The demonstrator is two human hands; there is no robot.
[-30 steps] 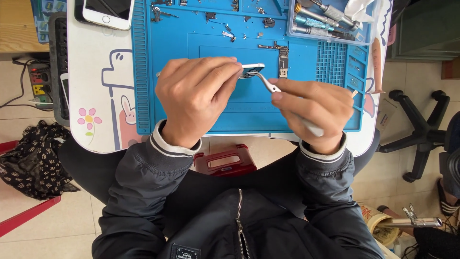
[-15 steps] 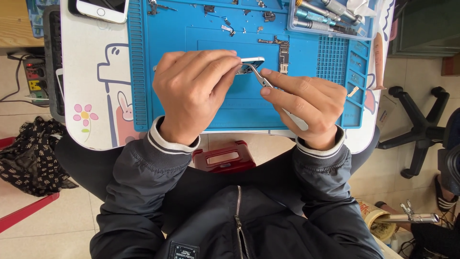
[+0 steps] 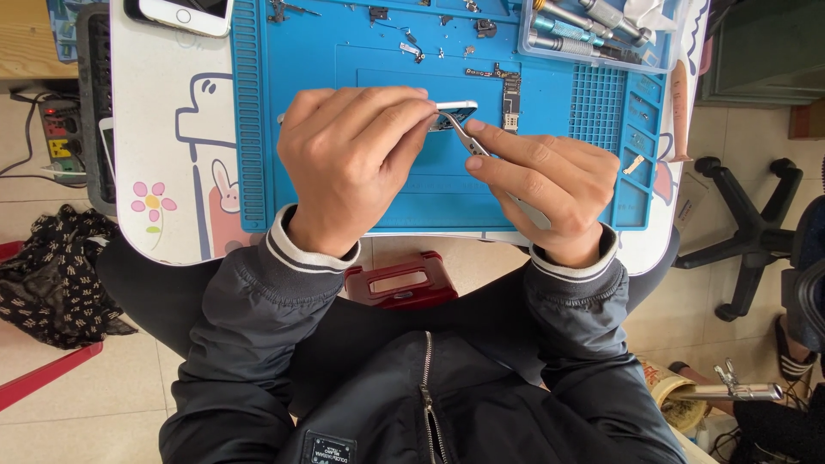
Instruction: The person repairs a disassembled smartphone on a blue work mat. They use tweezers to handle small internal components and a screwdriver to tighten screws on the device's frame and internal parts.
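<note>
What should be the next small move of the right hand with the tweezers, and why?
Probably ease the tweezers slightly further into the phone part: the right hand has their tip at its edge, and the left hand steadies it over the blue mat.

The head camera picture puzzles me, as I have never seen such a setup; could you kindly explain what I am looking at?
The camera sits on a person's head and looks down at their own two bare hands, above their lap and dark jacket. The left hand grips a small phone part, largely hidden under the fingers. The right hand holds metal tweezers, tips at that part. Both work over a blue mat on a white table. On the mat lie a circuit board, small loose parts, and a clear tray of screwdrivers. A white phone lies top left.
</note>
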